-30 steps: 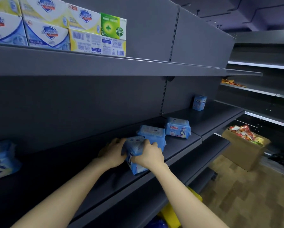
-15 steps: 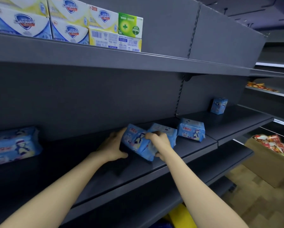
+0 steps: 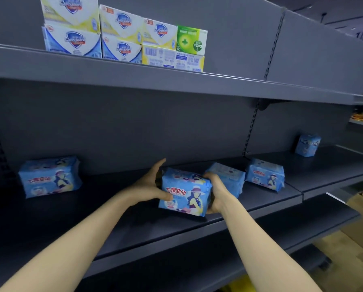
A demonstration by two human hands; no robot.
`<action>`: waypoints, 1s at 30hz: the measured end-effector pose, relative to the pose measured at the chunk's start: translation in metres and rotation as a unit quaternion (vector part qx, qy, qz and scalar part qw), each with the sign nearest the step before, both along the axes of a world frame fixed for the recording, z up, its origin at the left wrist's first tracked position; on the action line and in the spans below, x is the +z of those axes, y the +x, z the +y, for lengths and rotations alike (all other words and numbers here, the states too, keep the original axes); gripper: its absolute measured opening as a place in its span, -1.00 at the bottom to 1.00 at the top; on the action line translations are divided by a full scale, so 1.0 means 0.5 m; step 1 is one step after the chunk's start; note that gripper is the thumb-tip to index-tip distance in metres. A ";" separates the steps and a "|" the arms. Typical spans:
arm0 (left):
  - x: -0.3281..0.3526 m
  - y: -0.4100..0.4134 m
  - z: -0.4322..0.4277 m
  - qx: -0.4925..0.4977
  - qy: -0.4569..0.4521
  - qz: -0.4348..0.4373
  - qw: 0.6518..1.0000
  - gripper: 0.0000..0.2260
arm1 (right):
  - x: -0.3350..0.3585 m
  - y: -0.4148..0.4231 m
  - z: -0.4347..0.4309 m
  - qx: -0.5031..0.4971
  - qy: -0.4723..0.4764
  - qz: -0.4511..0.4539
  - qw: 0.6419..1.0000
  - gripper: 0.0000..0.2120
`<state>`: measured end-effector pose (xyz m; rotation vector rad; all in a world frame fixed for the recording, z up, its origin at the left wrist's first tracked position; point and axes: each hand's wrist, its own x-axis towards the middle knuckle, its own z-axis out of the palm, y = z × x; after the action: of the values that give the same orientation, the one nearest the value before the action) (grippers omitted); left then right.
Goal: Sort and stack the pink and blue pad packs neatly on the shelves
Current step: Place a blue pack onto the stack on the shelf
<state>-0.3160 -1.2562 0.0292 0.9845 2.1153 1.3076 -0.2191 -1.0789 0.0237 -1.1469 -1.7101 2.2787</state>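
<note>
Where the fingers (image 3: 210,178) of the right hand (image 3: 216,194) curl over the three o'clock end of the held blue pack (image 3: 184,191), they grip it. The left hand (image 3: 150,186) closes on the nine o'clock end, thumb pressed to the printed face and its other digits reaching up behind. The pack stands upright, face to the camera, its lower edge at or just above the middle shelf (image 3: 134,226) near the front lip (contact is hard to judge).

Just behind it at two o'clock lies a second blue pack (image 3: 229,175), close against the right hand. A third blue pack (image 3: 264,173) lies near that one at three o'clock. A fourth blue pack (image 3: 308,145) stands well off at one o'clock in the next bay, and a fifth blue pack (image 3: 50,175) lies well apart at nine o'clock. Soap boxes (image 3: 121,36) sit on the upper shelf (image 3: 176,81) at twelve o'clock.

By my judgement the job is in its early part: five blue packs show, each alone, none stacked or set in a row, and no pink pack is in view. The scattered packs have yet to be gathered into a neat pile, and the pink ones sorted beside them.
</note>
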 end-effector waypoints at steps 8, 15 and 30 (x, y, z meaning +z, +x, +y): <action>-0.008 -0.009 -0.029 0.048 0.048 -0.054 0.996 -0.13 | 0.010 -0.037 -0.014 0.040 -0.016 0.043 0.998 -0.48; -0.014 -0.034 -0.074 0.125 0.068 -0.060 0.988 -0.18 | 0.052 -0.035 -0.071 0.181 0.316 0.118 0.924 -0.35; -0.039 -0.041 -0.179 0.179 0.073 -0.034 0.981 -0.28 | 0.025 -0.122 -0.218 0.317 0.635 0.027 0.704 -0.19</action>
<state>-0.3363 -1.3455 0.0099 0.6184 2.2386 1.6639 -0.2800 -1.1877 0.0363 -0.1345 -2.9983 0.5807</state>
